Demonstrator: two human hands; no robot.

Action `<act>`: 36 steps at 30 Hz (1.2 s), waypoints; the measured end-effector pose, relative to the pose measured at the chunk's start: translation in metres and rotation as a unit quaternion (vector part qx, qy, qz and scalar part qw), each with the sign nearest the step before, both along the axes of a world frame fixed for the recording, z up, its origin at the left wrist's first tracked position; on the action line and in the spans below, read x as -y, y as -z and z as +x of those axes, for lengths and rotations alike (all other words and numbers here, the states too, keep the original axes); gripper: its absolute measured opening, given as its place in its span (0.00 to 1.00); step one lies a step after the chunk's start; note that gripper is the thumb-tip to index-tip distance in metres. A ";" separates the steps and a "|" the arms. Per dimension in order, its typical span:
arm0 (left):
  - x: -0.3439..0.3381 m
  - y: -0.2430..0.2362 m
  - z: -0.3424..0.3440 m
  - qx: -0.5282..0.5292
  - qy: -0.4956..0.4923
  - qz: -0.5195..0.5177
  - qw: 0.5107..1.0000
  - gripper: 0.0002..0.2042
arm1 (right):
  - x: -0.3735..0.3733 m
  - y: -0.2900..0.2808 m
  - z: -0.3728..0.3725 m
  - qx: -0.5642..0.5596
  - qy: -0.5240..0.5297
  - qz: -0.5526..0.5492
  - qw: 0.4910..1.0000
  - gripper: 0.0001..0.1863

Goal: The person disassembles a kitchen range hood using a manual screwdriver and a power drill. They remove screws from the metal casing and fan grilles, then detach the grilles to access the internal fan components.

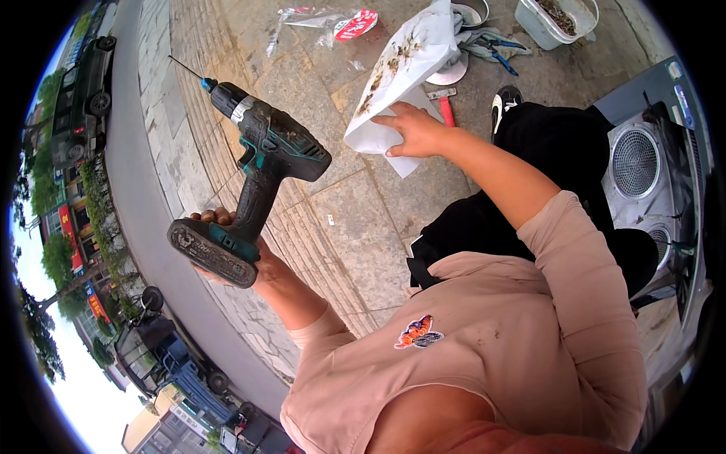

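A black and teal cordless drill (268, 151) with a long thin bit points up and to the left, held by my left hand (234, 250) around the lower grip and battery end. In my right hand (412, 129) is a white sheet or bag (404, 53), raised at an angle and stained with brown debris. Behind it on the paving lie a red-handled hammer (446, 113), blue-handled pliers (505, 62) and grey gloves (484, 44).
A plastic tub of small metal bits (533, 23), a metal bowl (473, 9) and clear wrappers (310, 23) are on the pavement (340, 219). A grey panel with round grilles (635, 170) stands at right. The road (140, 174) with parked vehicles (76, 121) runs along the left.
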State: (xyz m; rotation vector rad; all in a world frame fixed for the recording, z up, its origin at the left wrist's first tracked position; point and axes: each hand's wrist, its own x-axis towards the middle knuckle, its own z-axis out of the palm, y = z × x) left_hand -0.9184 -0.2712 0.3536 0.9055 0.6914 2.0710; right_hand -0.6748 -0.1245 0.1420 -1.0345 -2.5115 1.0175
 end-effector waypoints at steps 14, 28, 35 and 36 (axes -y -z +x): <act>-0.029 0.022 0.039 0.078 0.108 -0.009 0.991 0.27 | -0.038 -0.044 0.093 -0.164 0.230 -0.139 0.949 0.20; -0.098 -0.005 0.341 0.284 0.470 -0.030 0.835 0.33 | 0.069 -0.178 0.224 -0.787 0.090 -0.386 0.473 0.43; -0.077 0.048 0.475 -0.045 0.726 -0.107 0.678 0.33 | 0.157 -0.192 0.413 -0.887 0.232 -0.243 0.315 0.28; -0.077 0.051 0.490 -0.158 0.754 -0.130 0.624 0.32 | 0.184 -0.187 0.436 -0.865 0.299 -0.216 0.339 0.26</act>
